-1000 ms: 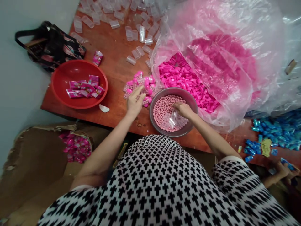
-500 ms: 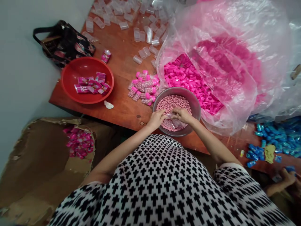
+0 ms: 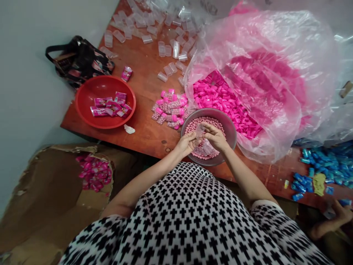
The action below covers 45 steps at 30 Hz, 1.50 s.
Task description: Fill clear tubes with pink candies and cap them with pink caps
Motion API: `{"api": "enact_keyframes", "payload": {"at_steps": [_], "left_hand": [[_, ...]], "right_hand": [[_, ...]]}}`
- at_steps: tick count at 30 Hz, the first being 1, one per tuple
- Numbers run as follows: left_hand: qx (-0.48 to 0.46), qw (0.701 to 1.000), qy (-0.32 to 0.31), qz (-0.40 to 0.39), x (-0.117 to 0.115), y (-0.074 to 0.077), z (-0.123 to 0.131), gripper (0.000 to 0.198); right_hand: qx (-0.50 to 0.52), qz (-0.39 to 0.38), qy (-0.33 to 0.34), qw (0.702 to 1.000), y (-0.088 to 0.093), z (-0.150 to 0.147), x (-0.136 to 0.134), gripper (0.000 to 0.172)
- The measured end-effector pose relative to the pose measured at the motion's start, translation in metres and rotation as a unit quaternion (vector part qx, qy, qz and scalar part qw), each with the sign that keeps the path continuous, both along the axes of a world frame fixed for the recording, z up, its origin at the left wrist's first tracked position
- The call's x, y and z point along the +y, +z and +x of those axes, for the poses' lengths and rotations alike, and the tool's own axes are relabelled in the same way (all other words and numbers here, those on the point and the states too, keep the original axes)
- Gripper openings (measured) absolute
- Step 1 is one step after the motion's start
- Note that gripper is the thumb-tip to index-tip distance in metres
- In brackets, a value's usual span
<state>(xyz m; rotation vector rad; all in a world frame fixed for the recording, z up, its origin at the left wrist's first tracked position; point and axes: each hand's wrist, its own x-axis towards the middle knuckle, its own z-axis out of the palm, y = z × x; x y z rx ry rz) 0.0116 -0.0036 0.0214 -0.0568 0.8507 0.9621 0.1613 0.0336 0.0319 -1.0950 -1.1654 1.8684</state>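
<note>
Over a grey bowl [image 3: 233,138] of small pink balls [image 3: 211,121], my left hand [image 3: 188,143] is closed around the lower part of a small clear plastic container [image 3: 199,130]. The fingers of my right hand [image 3: 215,137] are closed at the same container's right side. More clear plastic pieces [image 3: 206,148] lie on the balls below my hands. Left of the bowl is a pile of filled bottles [image 3: 171,106] with pink caps. Behind the bowl, a large translucent bag [image 3: 278,121] spills bright pink plastic caps [image 3: 217,94].
A red bowl [image 3: 82,119] holds several pink packets, with a floral handbag [image 3: 82,60] behind it. Loose clear containers [image 3: 165,49] lie at the back. A cardboard box [image 3: 55,176] stands lower left. Blue packets [image 3: 331,165] and another person's hand [image 3: 340,213] are at right.
My hands have raised the clear container from a lower, flatter position to a more upright one above the balls. The whole view has shifted slightly.
</note>
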Motion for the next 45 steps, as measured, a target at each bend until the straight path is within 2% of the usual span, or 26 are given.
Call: {"api": "enact_keyframes", "payload": {"at_steps": [2, 4, 6, 7, 9, 11, 12, 13, 15, 17, 19, 21, 23, 24, 25, 27, 30, 32, 37, 41, 45], "left_hand": [[-0.017, 1.0, 0.003, -0.01, 0.0, -0.002, 0.0, 0.009], [-0.006, 1.0, -0.011, -0.011, -0.001, -0.003, -0.002, 0.008], [0.042, 0.998, -0.035, -0.015, -0.004, -0.003, -0.006, 0.011], [0.072, 0.996, -0.044, -0.014, -0.006, -0.003, -0.01, 0.018], [0.127, 0.991, -0.048, -0.005, -0.01, -0.002, -0.019, 0.03], [0.162, 0.986, -0.044, 0.02, -0.014, -0.002, -0.029, 0.033], [0.176, 0.983, -0.04, 0.032, -0.015, -0.003, -0.034, 0.033], [0.191, 0.98, -0.035, 0.043, -0.016, -0.004, -0.038, 0.033], [0.224, 0.972, -0.021, 0.062, -0.015, -0.007, -0.044, 0.034], [0.263, 0.961, -0.009, 0.085, -0.014, -0.011, -0.047, 0.036], [0.308, 0.944, 0.001, 0.118, -0.013, -0.014, -0.05, 0.038], [0.364, 0.917, -0.003, 0.16, -0.011, -0.017, -0.051, 0.038], [0.428, 0.879, -0.028, 0.208, -0.009, -0.018, -0.051, 0.036], [0.453, 0.86, -0.046, 0.23, -0.008, -0.019, -0.05, 0.037], [0.469, 0.845, -0.066, 0.248, -0.006, -0.02, -0.048, 0.039], [0.463, 0.838, -0.102, 0.271, -0.001, -0.022, -0.04, 0.047], [0.398, 0.865, -0.125, 0.28, 0.006, -0.023, -0.023, 0.051], [0.363, 0.884, -0.12, 0.269, 0.008, -0.021, -0.013, 0.05], [0.268, 0.93, -0.122, 0.222, 0.009, -0.008, -0.002, 0.054], [0.256, 0.922, -0.152, 0.248, 0.011, -0.006, -0.007, 0.059], [0.308, 0.879, -0.201, 0.304, 0.015, -0.014, -0.015, 0.049]], "right_hand": [[-0.027, 0.023, 0.039, 0.999, -0.002, 0.0, 0.005, 0.053], [-0.096, 0.07, 0.089, 0.989, -0.007, 0.004, 0.015, 0.054], [-0.219, 0.162, 0.145, 0.951, -0.014, 0.01, 0.029, 0.052], [-0.298, 0.217, 0.174, 0.913, -0.019, 0.013, 0.036, 0.048], [-0.455, 0.307, 0.236, 0.802, -0.029, 0.016, 0.05, 0.036], [-0.562, 0.351, 0.3, 0.687, -0.04, 0.011, 0.057, 0.03], [-0.588, 0.362, 0.332, 0.643, -0.045, 0.005, 0.058, 0.031], [-0.595, 0.372, 0.362, 0.614, -0.05, -0.003, 0.057, 0.031], [-0.569, 0.391, 0.415, 0.592, -0.058, -0.02, 0.05, 0.029], [-0.517, 0.393, 0.449, 0.614, -0.064, -0.033, 0.041, 0.027], [-0.468, 0.359, 0.444, 0.674, -0.067, -0.036, 0.033, 0.028], [-0.409, 0.294, 0.387, 0.772, -0.066, -0.029, 0.027, 0.038], [-0.321, 0.216, 0.293, 0.874, -0.062, -0.017, 0.023, 0.046], [-0.271, 0.178, 0.246, 0.913, -0.058, -0.01, 0.022, 0.048], [-0.225, 0.141, 0.205, 0.942, -0.053, -0.004, 0.02, 0.049], [-0.151, 0.081, 0.145, 0.974, -0.042, 0.005, 0.017, 0.051], [-0.074, 0.029, 0.106, 0.991, -0.025, 0.012, 0.013, 0.053], [-0.053, 0.028, 0.101, 0.993, -0.016, 0.014, 0.013, 0.052], [-0.109, 0.13, 0.104, 0.98, 0.005, 0.024, 0.017, 0.049], [-0.19, 0.26, 0.161, 0.933, 0.019, 0.033, 0.023, 0.032], [-0.244, 0.319, 0.235, 0.885, 0.023, 0.036, 0.026, 0.032]]}}
